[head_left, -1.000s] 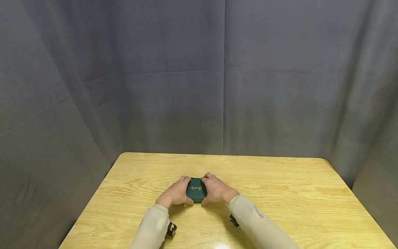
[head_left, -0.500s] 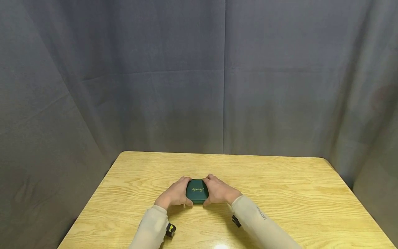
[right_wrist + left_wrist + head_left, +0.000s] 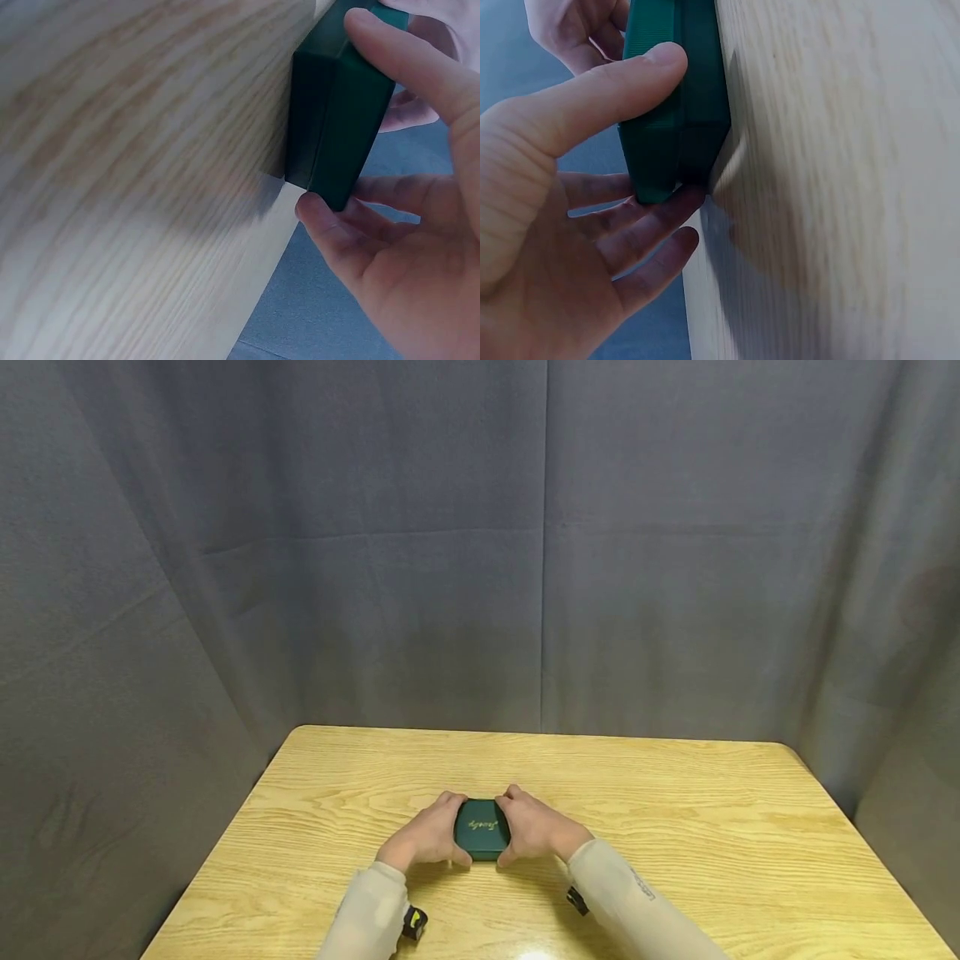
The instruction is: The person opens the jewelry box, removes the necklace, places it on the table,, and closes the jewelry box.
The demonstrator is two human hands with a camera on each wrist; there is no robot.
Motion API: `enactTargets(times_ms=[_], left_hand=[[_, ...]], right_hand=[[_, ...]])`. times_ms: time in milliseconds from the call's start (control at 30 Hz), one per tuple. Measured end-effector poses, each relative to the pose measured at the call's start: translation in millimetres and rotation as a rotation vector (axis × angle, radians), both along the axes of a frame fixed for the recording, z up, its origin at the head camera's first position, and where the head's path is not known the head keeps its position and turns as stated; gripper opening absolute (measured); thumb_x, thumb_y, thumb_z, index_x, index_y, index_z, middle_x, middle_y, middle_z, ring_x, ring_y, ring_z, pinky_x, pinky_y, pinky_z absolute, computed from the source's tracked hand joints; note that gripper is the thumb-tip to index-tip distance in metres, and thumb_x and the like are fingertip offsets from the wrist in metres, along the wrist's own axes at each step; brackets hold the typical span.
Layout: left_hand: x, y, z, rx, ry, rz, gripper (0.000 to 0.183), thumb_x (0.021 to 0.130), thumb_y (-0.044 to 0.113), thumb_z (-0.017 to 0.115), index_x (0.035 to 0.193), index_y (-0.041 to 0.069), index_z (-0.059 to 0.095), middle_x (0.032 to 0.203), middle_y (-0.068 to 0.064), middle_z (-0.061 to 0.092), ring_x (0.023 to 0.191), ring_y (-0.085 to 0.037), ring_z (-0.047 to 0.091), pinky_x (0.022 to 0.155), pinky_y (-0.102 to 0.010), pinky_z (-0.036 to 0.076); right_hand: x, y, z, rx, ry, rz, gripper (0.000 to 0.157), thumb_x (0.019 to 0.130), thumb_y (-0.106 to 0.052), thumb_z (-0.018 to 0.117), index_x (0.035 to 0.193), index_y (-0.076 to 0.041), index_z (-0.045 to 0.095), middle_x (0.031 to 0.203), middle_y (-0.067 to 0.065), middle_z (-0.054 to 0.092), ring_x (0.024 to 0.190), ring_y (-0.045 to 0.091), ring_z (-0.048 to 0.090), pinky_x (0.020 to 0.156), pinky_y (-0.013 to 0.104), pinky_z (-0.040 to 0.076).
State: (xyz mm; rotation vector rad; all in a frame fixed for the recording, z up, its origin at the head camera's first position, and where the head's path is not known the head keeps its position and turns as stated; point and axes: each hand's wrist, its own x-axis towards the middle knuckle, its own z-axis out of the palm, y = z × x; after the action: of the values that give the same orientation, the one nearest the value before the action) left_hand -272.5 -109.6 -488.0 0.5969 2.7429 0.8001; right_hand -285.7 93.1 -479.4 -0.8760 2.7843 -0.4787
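A small dark green jewelry box (image 3: 482, 831) with gold lettering on its lid lies closed on the wooden table, between both hands. My left hand (image 3: 429, 833) grips its left side, thumb on the near edge and fingers at the far side. In the left wrist view that thumb presses the front of the box (image 3: 651, 142). On the opposite side my right hand (image 3: 537, 828) holds the box the same way. The right wrist view shows the right hand's thumb along the edge of the box (image 3: 337, 112) and fingertips at its far corner. The inside of the box is hidden.
The light wooden table (image 3: 675, 827) extends around the box on all sides. Grey curtains (image 3: 420, 610) hang behind it and at both sides. Dark wrist cameras (image 3: 414, 922) sit under the beige sleeves (image 3: 630, 902).
Both hands and the green jewelry box have shifted a little toward me and slightly to the right. The grip on the box looks the same, and its lid stays closed.
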Motion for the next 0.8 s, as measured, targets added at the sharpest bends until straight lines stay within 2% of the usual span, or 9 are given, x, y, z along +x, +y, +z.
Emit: enactTargets(times_ms=[367,800], left_hand=[[7.6,6.3,0.8,-0.001,-0.004,-0.008,0.090,0.067,0.023,0.087,0.139,0.001,0.036,0.125,-0.009,0.045,0.103,-0.024,0.052,0.085,-0.040,0.045],[9.4,12.6,-0.1,-0.025,0.015,-0.024,0.089,0.066,0.025,0.087,0.137,0.002,0.038,0.123,-0.008,0.046,0.103,-0.023,0.053,0.087,-0.039,0.045]], right_hand=[[8.3,6.0,-0.2,0.010,0.005,-0.002,0.091,0.060,-0.041,0.089,0.130,0.002,0.050,0.111,0.005,0.047,0.090,0.014,0.051,0.079,0.029,0.047],[13.2,13.0,0.8,0.004,0.034,0.016,0.086,0.060,-0.041,0.089,0.124,0.002,0.053,0.107,0.004,0.047,0.088,0.014,0.051,0.079,0.030,0.048]])
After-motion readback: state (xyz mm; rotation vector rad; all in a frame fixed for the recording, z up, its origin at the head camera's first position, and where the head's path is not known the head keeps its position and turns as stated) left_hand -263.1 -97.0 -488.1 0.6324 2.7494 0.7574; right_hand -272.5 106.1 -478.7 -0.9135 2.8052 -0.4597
